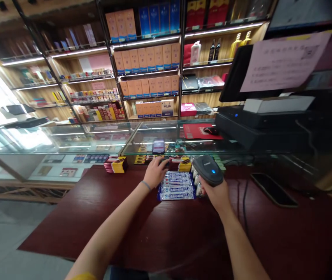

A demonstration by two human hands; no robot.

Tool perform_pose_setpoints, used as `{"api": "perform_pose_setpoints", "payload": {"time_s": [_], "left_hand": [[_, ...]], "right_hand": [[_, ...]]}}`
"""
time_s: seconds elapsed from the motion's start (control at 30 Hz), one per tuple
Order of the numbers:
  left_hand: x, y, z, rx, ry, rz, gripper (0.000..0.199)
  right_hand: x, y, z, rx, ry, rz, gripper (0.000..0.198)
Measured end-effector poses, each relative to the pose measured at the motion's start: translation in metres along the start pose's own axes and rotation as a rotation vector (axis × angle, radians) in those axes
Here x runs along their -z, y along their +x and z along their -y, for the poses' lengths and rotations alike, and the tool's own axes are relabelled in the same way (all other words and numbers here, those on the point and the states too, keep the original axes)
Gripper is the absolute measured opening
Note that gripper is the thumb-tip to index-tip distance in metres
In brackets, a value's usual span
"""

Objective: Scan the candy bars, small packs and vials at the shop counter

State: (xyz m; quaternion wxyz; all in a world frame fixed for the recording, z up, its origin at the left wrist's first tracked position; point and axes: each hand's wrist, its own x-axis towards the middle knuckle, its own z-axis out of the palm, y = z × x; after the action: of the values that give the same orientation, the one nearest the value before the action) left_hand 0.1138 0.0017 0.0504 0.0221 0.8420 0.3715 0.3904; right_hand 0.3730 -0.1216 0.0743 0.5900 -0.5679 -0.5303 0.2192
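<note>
My right hand (pixel 216 194) is wrapped round the grip of a dark barcode scanner (pixel 208 170), which shows a blue light on top. To its left, a stack of blue-and-white snack packets (pixel 177 186) lies on the dark red table. My left hand (pixel 155 173), a band round its wrist, reaches to the far left corner of these packets. Its fingers stretch forward, partly over a small dark thing that I cannot make out. Behind the packets stands a stack of red-and-yellow packs (pixel 180 163). White packets (pixel 197 181) are partly hidden by the scanner.
Another stack of red-and-yellow packs (pixel 115 164) stands at the table's far left. A phone (pixel 273 189) lies at right, near cables. A glass display counter (pixel 95 140) borders the back, bearing a small screen device (pixel 158 146), a red mouse mat (pixel 196 131) and a monitor (pixel 236 74).
</note>
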Motion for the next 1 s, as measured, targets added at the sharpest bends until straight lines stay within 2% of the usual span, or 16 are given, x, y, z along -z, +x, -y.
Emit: {"api": "perform_pose_setpoints", "payload": {"time_s": [0.07,0.17,0.23,0.33,0.4,0.47,0.73,0.83,0.93,1.0], "left_hand": [[-0.027,0.013,-0.015,-0.052,-0.025,-0.002,0.055],[-0.062,0.028,-0.030,-0.073,-0.022,-0.005,0.057],[-0.079,0.037,-0.037,-0.043,0.031,0.065,0.058],[-0.089,0.045,-0.046,0.031,0.197,0.243,0.061],[-0.090,0.048,-0.052,0.072,0.297,0.328,0.061],[-0.088,0.047,-0.058,0.095,0.351,0.355,0.056],[-0.080,0.045,-0.066,0.062,0.361,0.331,0.040],[-0.073,0.046,-0.063,0.012,0.291,0.267,0.040],[-0.057,0.037,-0.057,-0.040,0.128,0.127,0.041],[-0.044,0.023,-0.052,-0.023,-0.003,0.014,0.041]], "right_hand": [[0.001,0.001,0.000,-0.049,0.048,-0.051,0.054],[0.003,0.003,0.000,-0.116,0.108,-0.053,0.053],[0.005,0.004,-0.001,-0.150,0.140,-0.066,0.050],[0.005,0.006,-0.003,-0.162,0.186,-0.086,0.047],[0.005,0.006,-0.003,-0.156,0.206,-0.084,0.047],[0.005,0.005,-0.003,-0.156,0.209,-0.085,0.047],[0.004,0.005,-0.005,-0.128,0.186,-0.070,0.044],[0.003,0.005,-0.007,-0.139,0.174,-0.069,0.046],[0.002,0.005,-0.006,-0.121,0.135,-0.087,0.050],[0.000,0.004,-0.005,-0.090,0.088,-0.082,0.051]]}}
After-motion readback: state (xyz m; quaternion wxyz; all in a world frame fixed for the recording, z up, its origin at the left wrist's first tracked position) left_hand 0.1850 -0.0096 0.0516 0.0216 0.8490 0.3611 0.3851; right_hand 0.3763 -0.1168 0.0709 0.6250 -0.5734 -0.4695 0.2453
